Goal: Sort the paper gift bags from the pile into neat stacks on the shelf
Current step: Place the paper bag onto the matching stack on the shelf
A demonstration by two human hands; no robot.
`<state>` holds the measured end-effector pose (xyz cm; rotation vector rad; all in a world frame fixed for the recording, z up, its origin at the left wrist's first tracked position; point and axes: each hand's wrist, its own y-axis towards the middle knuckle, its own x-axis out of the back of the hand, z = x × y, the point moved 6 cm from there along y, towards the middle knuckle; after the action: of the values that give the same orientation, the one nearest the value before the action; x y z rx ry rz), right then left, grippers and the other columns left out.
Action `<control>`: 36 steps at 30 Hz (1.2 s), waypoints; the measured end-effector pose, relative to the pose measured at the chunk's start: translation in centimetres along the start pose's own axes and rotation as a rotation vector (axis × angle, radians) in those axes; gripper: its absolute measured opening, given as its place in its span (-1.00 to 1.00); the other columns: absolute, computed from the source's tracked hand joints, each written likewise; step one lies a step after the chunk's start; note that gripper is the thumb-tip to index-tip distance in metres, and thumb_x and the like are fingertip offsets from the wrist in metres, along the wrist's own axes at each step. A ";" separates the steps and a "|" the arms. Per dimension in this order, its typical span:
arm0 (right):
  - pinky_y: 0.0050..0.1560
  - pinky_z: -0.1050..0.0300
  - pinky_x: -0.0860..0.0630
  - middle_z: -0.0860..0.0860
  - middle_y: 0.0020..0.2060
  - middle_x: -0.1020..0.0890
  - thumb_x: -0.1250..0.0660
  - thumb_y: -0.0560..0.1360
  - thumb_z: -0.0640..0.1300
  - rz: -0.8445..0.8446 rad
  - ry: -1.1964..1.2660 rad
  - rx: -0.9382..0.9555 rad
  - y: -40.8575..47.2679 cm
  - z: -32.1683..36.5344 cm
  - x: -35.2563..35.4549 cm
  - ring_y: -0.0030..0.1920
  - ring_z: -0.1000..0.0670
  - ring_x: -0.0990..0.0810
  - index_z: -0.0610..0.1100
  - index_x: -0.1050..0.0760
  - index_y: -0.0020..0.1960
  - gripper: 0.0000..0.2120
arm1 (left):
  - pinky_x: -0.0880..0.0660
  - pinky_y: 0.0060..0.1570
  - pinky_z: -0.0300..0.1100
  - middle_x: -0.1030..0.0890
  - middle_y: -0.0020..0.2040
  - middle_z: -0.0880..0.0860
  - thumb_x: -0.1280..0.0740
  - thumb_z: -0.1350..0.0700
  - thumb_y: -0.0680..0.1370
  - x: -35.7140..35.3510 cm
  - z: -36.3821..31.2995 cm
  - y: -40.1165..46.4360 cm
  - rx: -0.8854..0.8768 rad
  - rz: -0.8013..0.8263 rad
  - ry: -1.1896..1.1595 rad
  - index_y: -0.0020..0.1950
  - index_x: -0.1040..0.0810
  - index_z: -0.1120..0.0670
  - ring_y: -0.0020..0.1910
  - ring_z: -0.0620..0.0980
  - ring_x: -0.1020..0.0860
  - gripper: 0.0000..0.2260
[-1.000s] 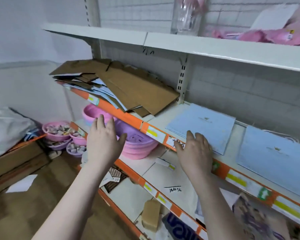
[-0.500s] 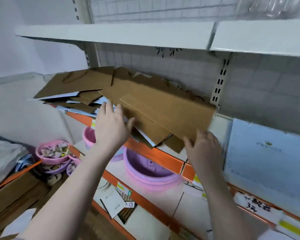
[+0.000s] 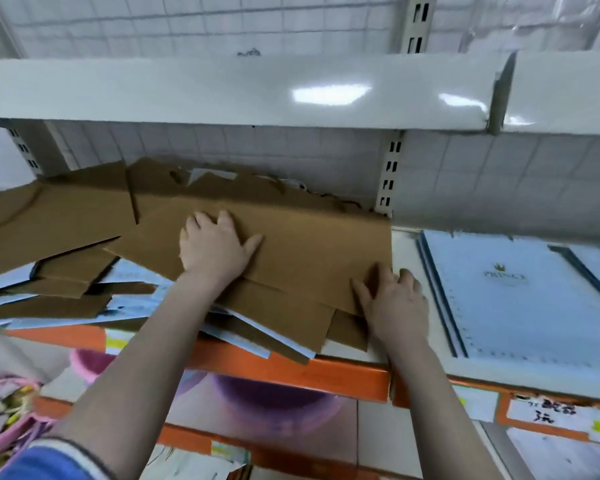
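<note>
Top brown bag — left hand flat on it, right hand at its corner.

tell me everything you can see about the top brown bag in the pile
The top brown bag is plain kraft-looking paper, folded flat, lying askew on a messy pile of brown and pale blue bags on the shelf. A crease crosses its near part. The left hand rests flat on it; the right hand touches its right near corner, fingers at the edge. No handles show.
</note>
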<state>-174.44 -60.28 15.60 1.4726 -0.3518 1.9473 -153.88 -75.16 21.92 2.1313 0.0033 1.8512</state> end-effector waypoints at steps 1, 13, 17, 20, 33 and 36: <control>0.19 -0.03 -0.34 -0.18 0.25 -0.41 -0.07 0.55 0.26 0.019 0.015 -0.043 0.1 -0.1 -0.2 0.26 -0.19 -0.38 -0.12 -0.25 0.40 -0.42 | -0.25 0.34 0.07 -0.31 0.38 0.33 -0.09 -0.33 0.52 -0.2 -0.1 0.5 -0.019 0.000 0.001 0.43 -0.24 0.19 0.36 0.29 -0.28 -0.30; 0.16 -0.06 -0.43 -0.22 0.14 -0.45 -0.37 0.43 0.16 -0.069 0.419 -0.239 1.5 -1.7 0.8 0.15 -0.22 -0.46 -0.25 -0.35 0.25 -0.40 | -0.37 0.18 0.04 -0.39 0.28 0.27 -0.44 -0.08 0.44 2.1 0.8 2.6 0.038 -0.067 -0.429 0.36 -0.32 0.25 0.26 0.27 -0.39 -0.35; 0.11 -0.05 -0.46 -0.20 0.14 -0.45 -0.34 0.48 0.10 -0.106 0.425 -0.187 1.4 -2.6 2.2 0.12 -0.21 -0.49 -0.20 -0.36 0.27 -0.49 | -0.40 0.12 -0.01 -0.43 0.27 0.25 -0.44 -0.08 0.44 2.1 0.8 0.6 0.050 -0.083 -0.463 0.35 -0.36 0.24 0.23 0.23 -0.43 -0.38; 0.10 -0.03 -0.44 -0.19 0.14 -0.44 -0.32 0.51 0.07 -0.104 0.412 -0.122 0.8 -3.6 3.2 0.11 -0.20 -0.50 -0.19 -0.35 0.30 -0.52 | -0.39 0.13 -0.02 -0.44 0.27 0.23 -0.44 -0.08 0.43 2.3 0.5 -1.4 0.083 -0.104 -0.483 0.36 -0.37 0.22 0.24 0.21 -0.44 -0.38; 0.13 -0.03 -0.39 -0.21 0.24 -0.42 -0.32 0.51 -0.02 -0.139 0.534 -0.012 -3.9 -10.8 8.9 0.20 -0.23 -0.45 -0.16 -0.30 0.43 -0.46 | -0.40 0.09 -0.05 -0.52 0.20 0.19 -0.47 -0.08 0.39 4.9 -2.4 -11.6 0.175 -0.245 -0.587 0.26 -0.45 0.17 0.18 0.19 -0.48 -0.45; 0.10 -0.03 -0.40 -0.23 0.21 -0.41 -0.30 0.52 -0.02 -0.163 0.524 -0.039 -5.2 -11.8 9.8 0.18 -0.25 -0.46 -0.17 -0.33 0.39 -0.51 | -0.39 0.08 -0.06 -0.51 0.20 0.17 -0.46 -0.08 0.40 5.6 -2.9 -13.2 0.162 -0.287 -0.626 0.26 -0.44 0.16 0.19 0.18 -0.48 -0.46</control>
<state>-181.33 -46.30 19.92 0.8854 -0.0328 2.0850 -153.05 -60.82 24.48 2.5701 0.3073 1.0074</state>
